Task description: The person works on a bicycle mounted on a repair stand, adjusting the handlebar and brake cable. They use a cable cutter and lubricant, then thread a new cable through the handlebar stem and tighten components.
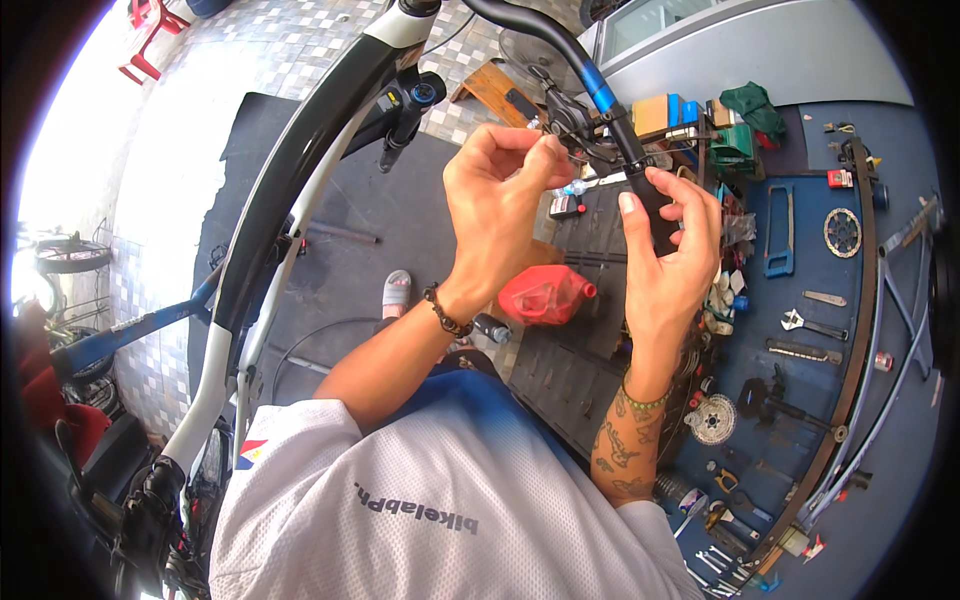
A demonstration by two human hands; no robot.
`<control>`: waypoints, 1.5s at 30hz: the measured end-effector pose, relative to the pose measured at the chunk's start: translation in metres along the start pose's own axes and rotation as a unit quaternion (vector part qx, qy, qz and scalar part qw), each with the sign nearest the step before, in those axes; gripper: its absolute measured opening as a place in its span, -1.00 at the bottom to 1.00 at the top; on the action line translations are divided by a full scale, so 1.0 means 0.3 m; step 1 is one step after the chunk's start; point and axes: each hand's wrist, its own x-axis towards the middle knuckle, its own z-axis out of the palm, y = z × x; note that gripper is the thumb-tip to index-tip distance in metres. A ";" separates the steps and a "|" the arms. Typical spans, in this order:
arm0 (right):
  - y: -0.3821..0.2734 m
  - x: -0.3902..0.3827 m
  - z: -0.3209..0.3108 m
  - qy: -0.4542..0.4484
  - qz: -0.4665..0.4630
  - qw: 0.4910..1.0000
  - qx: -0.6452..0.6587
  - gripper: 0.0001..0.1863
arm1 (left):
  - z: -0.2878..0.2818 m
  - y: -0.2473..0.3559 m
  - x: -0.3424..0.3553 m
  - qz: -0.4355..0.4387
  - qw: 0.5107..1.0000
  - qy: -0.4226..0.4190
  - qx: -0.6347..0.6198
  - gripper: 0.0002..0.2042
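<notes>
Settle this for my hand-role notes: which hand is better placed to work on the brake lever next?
Probably the left hand: its pinched fingertips appear close to the brake lever, while the right hand is at the grip, thumb and fingers on either side.

Free room: open gap between left hand (500,200) and black-and-white bicycle frame (285,165); narrower gap between left hand and right hand (672,255), red jerrycan (540,295) lower down. Obstacles: brake lever (572,118), by left fingertips; handlebar (560,45), curving across ahead; handlebar grip (652,202), between right thumb and fingers.
</notes>
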 end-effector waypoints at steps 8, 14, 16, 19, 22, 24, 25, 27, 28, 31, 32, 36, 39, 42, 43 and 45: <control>0.052 -0.057 -0.040 0.054 -0.121 0.989 0.071 -0.57 | -0.020 0.149 -0.071 0.309 0.899 -0.185 0.249 -0.88; 0.142 -0.360 -0.170 0.006 -0.054 0.991 0.119 -0.54 | 0.055 0.104 -0.311 0.019 0.918 -0.315 0.241 -0.91; 0.165 -0.478 -0.228 0.003 0.036 0.989 0.141 -0.57 | 0.101 0.059 -0.366 -0.006 0.888 -0.375 0.267 -0.89; 0.200 -0.637 -0.334 0.047 0.145 0.977 0.147 -0.69 | 0.190 0.009 -0.456 -0.020 0.850 -0.455 0.266 -0.86; 0.368 -0.811 -0.502 0.263 0.225 0.935 0.073 -0.77 | 0.246 -0.036 -0.507 -0.009 0.808 -0.535 0.249 -0.87; 0.506 -0.937 -0.724 0.386 0.286 0.870 -0.111 -0.83 | 0.264 -0.063 -0.530 -0.016 0.790 -0.558 0.254 -0.81; 0.566 -1.027 -0.845 0.477 0.322 0.812 -0.096 -0.86 | 0.290 -0.076 -0.550 -0.024 0.780 -0.569 0.259 -0.79; 0.623 -1.156 -1.150 0.595 0.332 0.709 -0.181 -0.95 | 0.362 -0.038 -0.608 -0.066 0.749 -0.589 0.298 -0.75; 0.664 -1.323 -1.298 0.617 0.313 0.666 -0.280 -0.94 | 0.383 -0.061 -0.643 -0.074 0.734 -0.608 0.294 -0.75; 0.723 -1.669 -1.670 0.744 0.221 0.553 -0.303 -0.84 | 0.451 -0.095 -0.759 -0.089 0.708 -0.635 0.296 -0.75; 0.733 -1.757 -1.761 0.753 0.224 0.535 -0.311 -0.83 | 0.469 -0.104 -0.797 -0.099 0.707 -0.640 0.285 -0.76; 0.822 -1.916 -2.003 0.707 0.284 0.514 -0.394 -0.81 | 0.510 -0.140 -0.940 -0.125 0.718 -0.634 0.259 -0.78; 0.904 -1.894 -2.073 0.684 0.301 0.559 -0.359 -0.82 | 0.523 -0.182 -1.023 -0.105 0.707 -0.657 0.240 -0.80; 0.961 -1.846 -2.121 0.668 0.303 0.577 -0.359 -0.82 | 0.540 -0.196 -1.091 -0.126 0.692 -0.664 0.254 -0.81; 0.973 -1.846 -2.139 0.666 0.303 0.568 -0.376 -0.81 | 0.544 -0.200 -1.110 -0.132 0.689 -0.665 0.258 -0.81; 1.000 -1.835 -2.168 0.663 0.300 0.552 -0.407 -0.77 | 0.555 -0.201 -1.140 -0.115 0.677 -0.673 0.274 -0.77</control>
